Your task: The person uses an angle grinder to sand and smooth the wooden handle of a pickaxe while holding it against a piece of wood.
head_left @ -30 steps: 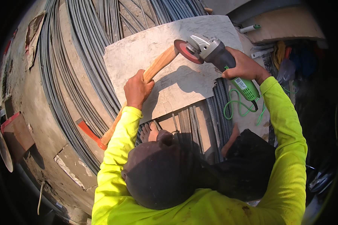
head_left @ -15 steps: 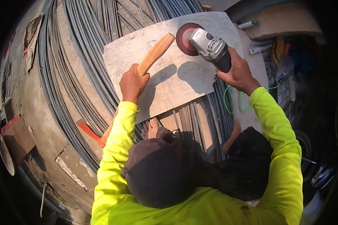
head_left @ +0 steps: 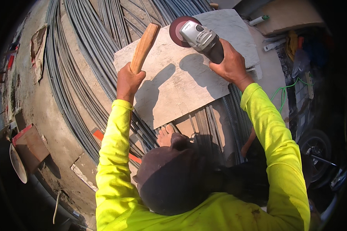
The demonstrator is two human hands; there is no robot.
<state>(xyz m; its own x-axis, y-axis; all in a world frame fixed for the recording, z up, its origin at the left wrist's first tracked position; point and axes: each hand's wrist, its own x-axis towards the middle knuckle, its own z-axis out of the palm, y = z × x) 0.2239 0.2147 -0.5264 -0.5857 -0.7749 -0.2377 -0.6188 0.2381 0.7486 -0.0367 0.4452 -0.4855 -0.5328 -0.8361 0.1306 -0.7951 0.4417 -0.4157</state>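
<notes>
My left hand (head_left: 129,81) is wrapped around the pale curved handle of a wooden-handled tool (head_left: 145,46). Its end points up and away. Parts of an orange-red head (head_left: 98,134) show on both sides of my left sleeve, which hides the rest. In my right hand (head_left: 230,61) is the dark body of a silver-and-black angle grinder (head_left: 200,37). Its reddish-brown disc (head_left: 176,31) faces up at the far left end, apart from the wooden handle. Beneath both hands lies a pale flat board (head_left: 169,104), with their shadows on it.
Bundles of steel rebar (head_left: 81,38) run on the left and under the board. A bare foot (head_left: 165,134) stands at the board's near edge. A green cord (head_left: 283,94) and a wheel (head_left: 315,154) are on the right. A brown box-like object (head_left: 31,148) sits far left.
Both hands have shifted left and slightly away over the board, still holding the wooden-handled tool and the grinder. The orange-red head now shows on both sides of my left sleeve.
</notes>
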